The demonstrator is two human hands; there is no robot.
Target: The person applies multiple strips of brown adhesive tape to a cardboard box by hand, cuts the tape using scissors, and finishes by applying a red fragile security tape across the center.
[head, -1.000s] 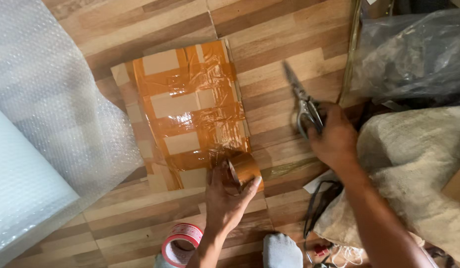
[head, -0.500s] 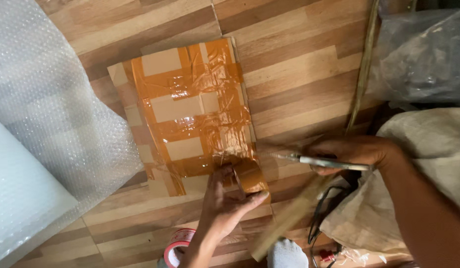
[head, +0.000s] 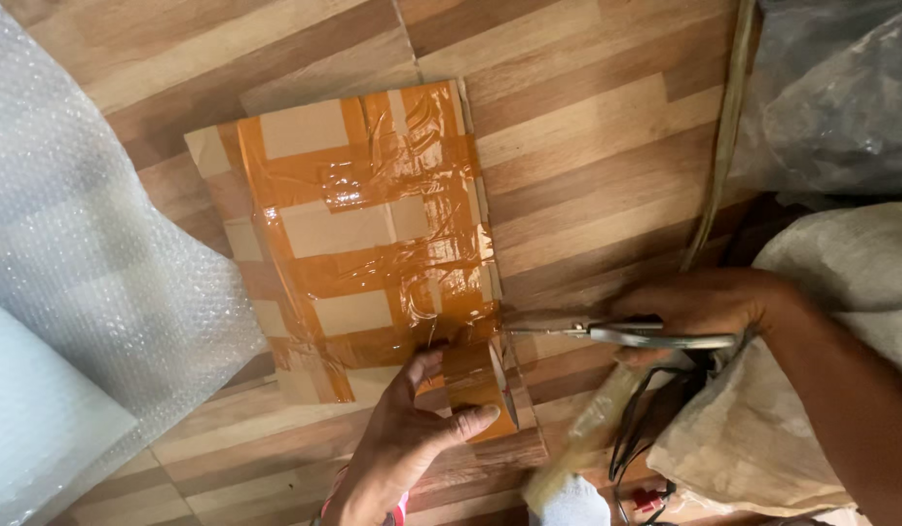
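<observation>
A flat cardboard parcel [head: 344,234] wrapped in strips of brown tape lies on the wooden floor. My left hand [head: 402,443] grips a roll of brown tape [head: 482,385] at the parcel's near right corner, with a strip still running from roll to parcel. My right hand [head: 699,307] holds metal scissors [head: 587,331], whose blades point left and reach the tape strip just above the roll.
A sheet and roll of bubble wrap [head: 71,292] cover the left side. A grey plastic bag [head: 840,97] sits at top right, a pale woven sack [head: 821,390] at right. Black cables [head: 636,438] lie near the sack. A thin stick [head: 718,136] lies along the floor.
My right hand has brought the scissors from the upper right down and left to the tape strip beside the roll. My left hand keeps hold of the roll at the parcel's corner.
</observation>
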